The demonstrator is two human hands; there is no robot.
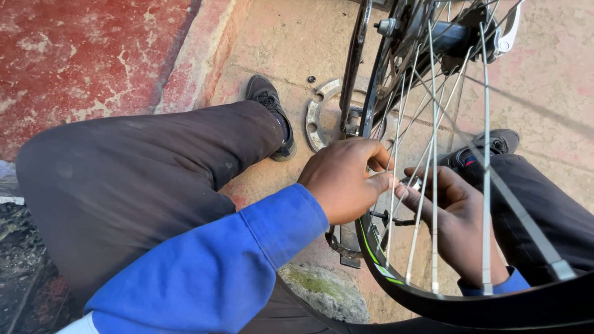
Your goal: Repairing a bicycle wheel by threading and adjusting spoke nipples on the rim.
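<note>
The fingertips [385, 180] of the left hand [344, 180] are pinched together on a small pale part [413, 184] at the spokes [427, 154] of the bicycle wheel [433, 185]; what kind of part it is cannot be told. The thumb and forefinger close from the near side of the wheel, and the remaining fingers are curled. The right hand [456, 221] lies on the far side of the spokes, palm turned upward and fingers half curled toward the same part, touching the left fingertips there; whether it grips anything cannot be told. The wheel stands upright between the knees, with its black rim [396, 281] at the lower right and its hub [448, 37] at the top of the view. A blue sleeve [235, 266] covers the left forearm, and a blue cuff [501, 286] shows at the right wrist. Dark trousers [136, 185] cover both legs. The left shoe [271, 105] rests on the concrete floor [284, 43] just beside a flat metal ring [322, 117] with holes. The right shoe [495, 143] shows behind the spokes. A red painted surface [86, 55] borders the floor on the left.
</note>
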